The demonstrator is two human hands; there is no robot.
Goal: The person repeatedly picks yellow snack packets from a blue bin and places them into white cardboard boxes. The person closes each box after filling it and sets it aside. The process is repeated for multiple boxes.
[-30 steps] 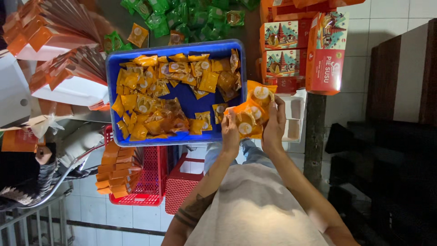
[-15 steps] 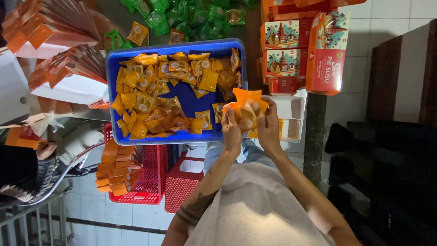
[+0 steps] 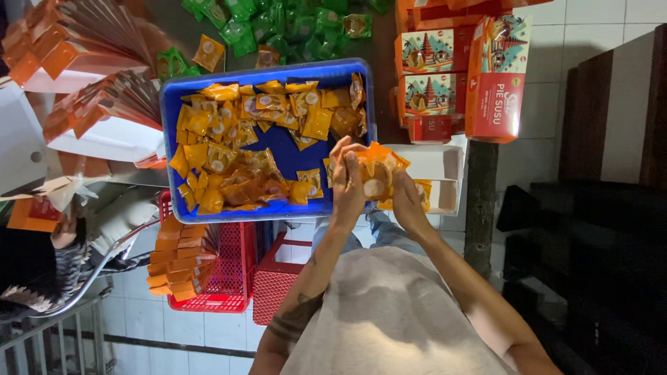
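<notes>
Over a pale tiled floor, beside the blue plastic crate [image 3: 278, 142], left hand [image 3: 347, 182] and right hand [image 3: 404, 201] both clasp a stack of orange foil snack packets [image 3: 379, 170], apparently squaring them; next calls for a firm grip.

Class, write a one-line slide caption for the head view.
Both hands grip orange foil packets beside a blue plastic tray.
</notes>
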